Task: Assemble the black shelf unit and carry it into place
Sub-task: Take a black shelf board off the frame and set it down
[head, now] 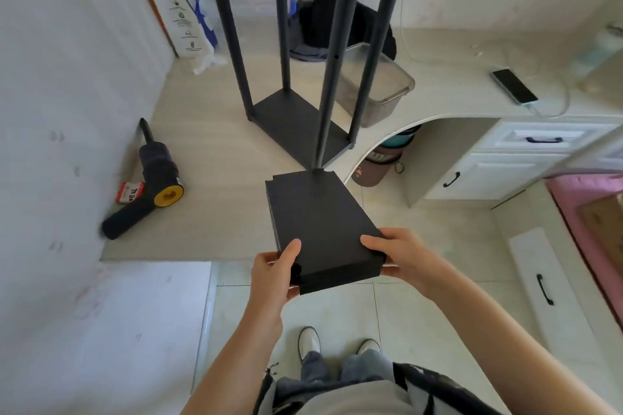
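While both hands hold its near end, left hand point(274, 274) and right hand point(399, 254) each clasping a corner, the black shelf board point(320, 226) hovers level beside the counter point(215, 158), touching the frame's nearest pole point(332, 57).

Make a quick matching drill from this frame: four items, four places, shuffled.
Items:
1. black shelf panel
2. phone
3. handheld blower
4. clear plastic bin

Places:
A. desk's left part, near the wall
B. gripped by left hand and right hand
C. behind the frame's posts
D. desk's right end, plugged into a cable

Pairs: 1-B, 2-D, 3-A, 4-C
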`<control>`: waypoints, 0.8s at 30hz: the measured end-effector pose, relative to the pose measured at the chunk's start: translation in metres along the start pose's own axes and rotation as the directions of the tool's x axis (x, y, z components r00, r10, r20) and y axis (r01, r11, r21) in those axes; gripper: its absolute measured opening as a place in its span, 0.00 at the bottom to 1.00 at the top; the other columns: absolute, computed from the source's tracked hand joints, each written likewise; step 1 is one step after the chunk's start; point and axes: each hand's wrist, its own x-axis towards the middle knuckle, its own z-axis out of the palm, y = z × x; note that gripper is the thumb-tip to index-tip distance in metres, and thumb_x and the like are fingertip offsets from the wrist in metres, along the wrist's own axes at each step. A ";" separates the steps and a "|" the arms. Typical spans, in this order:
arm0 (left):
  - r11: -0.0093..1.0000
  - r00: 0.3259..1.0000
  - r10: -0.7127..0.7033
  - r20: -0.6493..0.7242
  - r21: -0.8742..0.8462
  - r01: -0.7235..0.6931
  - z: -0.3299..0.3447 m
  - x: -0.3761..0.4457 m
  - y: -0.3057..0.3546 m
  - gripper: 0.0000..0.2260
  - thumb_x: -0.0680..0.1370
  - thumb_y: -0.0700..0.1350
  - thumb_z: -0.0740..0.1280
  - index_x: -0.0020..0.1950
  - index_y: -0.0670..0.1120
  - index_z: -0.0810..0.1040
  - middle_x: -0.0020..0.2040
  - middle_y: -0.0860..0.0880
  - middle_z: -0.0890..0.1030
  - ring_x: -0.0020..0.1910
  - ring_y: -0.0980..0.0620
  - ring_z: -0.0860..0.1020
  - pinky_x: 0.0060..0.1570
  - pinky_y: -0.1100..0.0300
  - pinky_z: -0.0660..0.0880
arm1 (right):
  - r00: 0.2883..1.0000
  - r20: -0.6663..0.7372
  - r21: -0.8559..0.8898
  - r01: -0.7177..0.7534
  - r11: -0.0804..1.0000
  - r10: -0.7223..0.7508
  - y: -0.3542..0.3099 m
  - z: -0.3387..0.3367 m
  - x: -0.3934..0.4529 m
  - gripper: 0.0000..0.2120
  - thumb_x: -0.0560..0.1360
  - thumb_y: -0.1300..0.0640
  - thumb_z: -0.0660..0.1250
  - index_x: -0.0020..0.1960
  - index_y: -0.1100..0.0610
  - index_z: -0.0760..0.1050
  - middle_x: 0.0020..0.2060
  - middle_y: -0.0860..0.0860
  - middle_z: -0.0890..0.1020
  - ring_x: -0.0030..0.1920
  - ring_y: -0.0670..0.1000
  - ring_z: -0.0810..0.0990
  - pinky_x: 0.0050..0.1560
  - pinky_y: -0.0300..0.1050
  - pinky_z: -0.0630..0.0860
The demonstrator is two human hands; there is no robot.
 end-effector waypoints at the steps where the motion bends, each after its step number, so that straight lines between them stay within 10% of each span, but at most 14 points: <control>1: 1.000 0.999 -0.015 0.037 0.003 0.015 0.008 -0.007 -0.003 0.14 0.77 0.53 0.72 0.55 0.47 0.74 0.50 0.44 0.83 0.47 0.47 0.83 0.37 0.57 0.79 | 1.000 -0.022 0.001 -0.007 1.000 0.007 0.003 -0.010 -0.008 0.08 0.78 0.57 0.69 0.54 0.59 0.81 0.43 0.51 0.86 0.41 0.48 0.84 0.42 0.40 0.80; 7: 0.989 0.982 -0.066 0.175 0.143 0.041 0.063 -0.034 -0.025 0.17 0.78 0.53 0.71 0.59 0.44 0.74 0.55 0.43 0.82 0.53 0.45 0.82 0.53 0.48 0.82 | 0.988 -0.150 0.043 -0.025 0.999 0.032 0.028 -0.071 -0.047 0.07 0.78 0.58 0.68 0.55 0.57 0.82 0.47 0.52 0.87 0.46 0.50 0.85 0.42 0.38 0.80; 24: 0.843 0.877 -0.140 0.460 0.520 -0.139 0.315 -0.085 -0.108 0.17 0.78 0.53 0.71 0.57 0.41 0.78 0.50 0.44 0.83 0.49 0.46 0.82 0.37 0.61 0.79 | 0.856 -0.463 0.468 0.016 0.884 0.230 0.160 -0.292 -0.132 0.04 0.78 0.57 0.68 0.52 0.55 0.79 0.47 0.51 0.85 0.43 0.47 0.84 0.38 0.36 0.80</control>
